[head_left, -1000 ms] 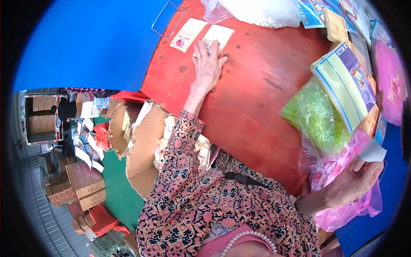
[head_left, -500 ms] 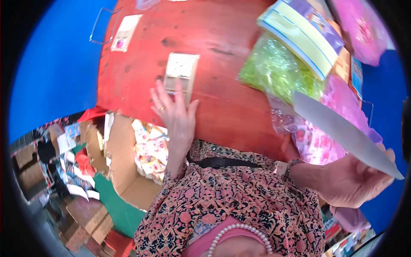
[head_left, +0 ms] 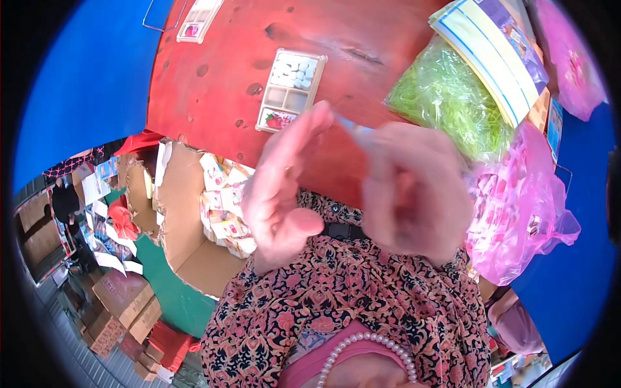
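Note:
My left hand point(head_left: 284, 187) is raised in front of me, its fingers extended together and the thumb apart, holding nothing. My right hand point(head_left: 417, 194) faces it, curled and smeared by motion. A pale bluish sliver point(head_left: 356, 128) at its fingers looks like the edge of the sheet it held earlier. Just beyond my left hand, a cream compartment tray point(head_left: 289, 97) lies on the red table point(head_left: 220, 84). White pieces point(head_left: 295, 70) fill its far part, two middle compartments look bare, and a strawberry picture point(head_left: 278, 120) shows at the near end.
A similar tray point(head_left: 199, 19) lies far left. At right are a clear bag of green strands point(head_left: 446, 97), printed sheets point(head_left: 491, 58) and a pink bag point(head_left: 527, 207) of small packets. A cardboard box point(head_left: 187, 220) holding small packets point(head_left: 223, 200) stands left of me.
My left hand has lifted off the tray and come nearer. My right hand has swung inward from the far right, turning the sheet so that only a sliver shows. The view has shifted.

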Available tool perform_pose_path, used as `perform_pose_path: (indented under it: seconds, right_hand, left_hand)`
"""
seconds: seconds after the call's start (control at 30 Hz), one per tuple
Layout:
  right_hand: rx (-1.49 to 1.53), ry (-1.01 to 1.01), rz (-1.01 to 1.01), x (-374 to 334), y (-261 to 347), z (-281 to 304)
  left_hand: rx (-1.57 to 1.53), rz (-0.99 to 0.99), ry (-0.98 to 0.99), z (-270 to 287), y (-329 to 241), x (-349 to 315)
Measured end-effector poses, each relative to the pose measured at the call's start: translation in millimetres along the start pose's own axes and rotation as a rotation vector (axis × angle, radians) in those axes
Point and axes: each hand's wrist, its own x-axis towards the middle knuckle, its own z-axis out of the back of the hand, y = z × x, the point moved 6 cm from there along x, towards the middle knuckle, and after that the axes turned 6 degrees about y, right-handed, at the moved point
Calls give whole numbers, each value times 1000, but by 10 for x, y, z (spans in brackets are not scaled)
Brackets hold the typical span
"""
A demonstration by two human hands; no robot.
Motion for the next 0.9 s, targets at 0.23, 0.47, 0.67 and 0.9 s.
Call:
perform_pose_path:
  seconds: [0.23, 0.47, 0.67, 0.9]
  right_hand:
    - [130, 167, -7, 3, -138, -550]
    - [-76, 391, -122, 35, -244, -453]
    - [345, 640, -780, -520, -630, -567]
    - [274, 586, -604, -420, -629, -693]
  left_hand:
    - [-332, 165, -117, 54, 208, 27]
    - [-771, 77, -196, 314, 398, 77]
    - [-600, 172, -345, 622, 558, -56]
    - [-509, 165, -492, 900, 612, -45]
